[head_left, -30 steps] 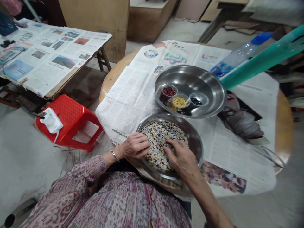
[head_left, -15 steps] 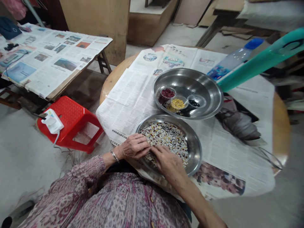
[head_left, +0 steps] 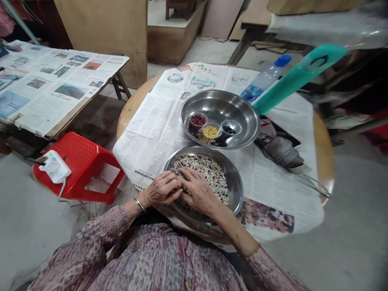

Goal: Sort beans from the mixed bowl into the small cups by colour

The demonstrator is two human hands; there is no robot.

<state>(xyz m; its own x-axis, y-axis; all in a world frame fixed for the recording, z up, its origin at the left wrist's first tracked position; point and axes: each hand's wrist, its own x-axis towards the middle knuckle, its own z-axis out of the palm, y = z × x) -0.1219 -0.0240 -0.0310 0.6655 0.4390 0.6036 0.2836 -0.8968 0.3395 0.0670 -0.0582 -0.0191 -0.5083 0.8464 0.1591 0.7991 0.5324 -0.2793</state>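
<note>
A steel bowl (head_left: 238, 190) in front of me holds a mix of white grains with yellow, dark red and black beans (head_left: 212, 173). My left hand (head_left: 162, 188) is curled at the bowl's near left rim, its fingers closed; what lies inside is hidden. Over the left part of the mix, my right hand (head_left: 198, 190) stretches its fingers toward my left hand, thumb apart. Just beyond sits a larger steel basin (head_left: 242, 137) with three small clear cups: red beans (head_left: 198, 120), yellow beans (head_left: 210, 131) and black beans (head_left: 229, 129).
Newspaper (head_left: 142, 133) covers the round table (head_left: 130, 105). Behind the basin are a water bottle (head_left: 263, 83) and a long teal object (head_left: 300, 81). A grey bundle (head_left: 280, 149) lies at right. On the left, a red stool (head_left: 80, 157) carries a white power strip (head_left: 56, 166).
My right hand has shifted up and left over the grains, its fingers now reaching out beside my left hand. The camera view has turned slightly right. My left hand stays curled.
</note>
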